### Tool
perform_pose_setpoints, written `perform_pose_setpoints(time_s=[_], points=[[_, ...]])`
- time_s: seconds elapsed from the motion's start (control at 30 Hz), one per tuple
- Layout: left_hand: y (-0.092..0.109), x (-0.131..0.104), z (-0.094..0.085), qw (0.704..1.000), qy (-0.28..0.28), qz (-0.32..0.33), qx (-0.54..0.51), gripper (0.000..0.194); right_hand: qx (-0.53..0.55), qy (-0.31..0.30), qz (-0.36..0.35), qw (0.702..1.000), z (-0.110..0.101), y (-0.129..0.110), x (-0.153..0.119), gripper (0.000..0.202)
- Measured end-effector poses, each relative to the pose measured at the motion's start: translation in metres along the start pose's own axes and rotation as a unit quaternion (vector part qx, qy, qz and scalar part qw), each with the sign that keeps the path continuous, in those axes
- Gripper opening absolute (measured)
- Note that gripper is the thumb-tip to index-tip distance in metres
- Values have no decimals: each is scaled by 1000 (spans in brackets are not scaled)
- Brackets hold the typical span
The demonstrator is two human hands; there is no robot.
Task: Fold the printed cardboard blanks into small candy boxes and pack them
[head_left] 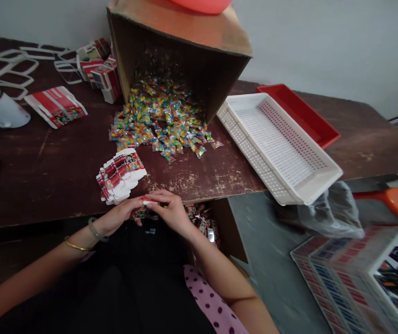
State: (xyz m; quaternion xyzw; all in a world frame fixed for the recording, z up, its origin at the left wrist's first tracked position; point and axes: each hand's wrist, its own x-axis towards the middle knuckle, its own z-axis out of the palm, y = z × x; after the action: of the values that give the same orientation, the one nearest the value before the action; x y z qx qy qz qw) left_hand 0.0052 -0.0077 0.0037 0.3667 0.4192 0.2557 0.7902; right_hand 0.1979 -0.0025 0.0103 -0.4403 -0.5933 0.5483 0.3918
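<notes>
— So, where is the small box (149,202)?
— At the table's (46,171) near edge, pinched between both hands. The left hand (120,215) grips its left end, fingers curled close; the right hand (171,211) closes over its right end.
— What's nearby?
— A stack of flat boxes (120,176) just beyond the fingers, and sweets (160,120) spilling from the carton (181,51).

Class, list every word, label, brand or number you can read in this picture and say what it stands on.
None can be read.
Small carton in both hands: print blurred.
Fanned flat cartons: print too small.
White mark on the dark clothing: too small.
Printed boxes at lower right: lettering blurred.
</notes>
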Motion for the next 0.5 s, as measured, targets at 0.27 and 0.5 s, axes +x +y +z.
perform_pose_setpoints(time_s=[0.27,0.5], points=[[-2,-6,-1,1000,-6,-23,14,44,-99,15,-98,990,0,10,-11,23],[-1,-3,2,993,-31,-18,110,47,-118,49,-94,987,0,21,-25,20]])
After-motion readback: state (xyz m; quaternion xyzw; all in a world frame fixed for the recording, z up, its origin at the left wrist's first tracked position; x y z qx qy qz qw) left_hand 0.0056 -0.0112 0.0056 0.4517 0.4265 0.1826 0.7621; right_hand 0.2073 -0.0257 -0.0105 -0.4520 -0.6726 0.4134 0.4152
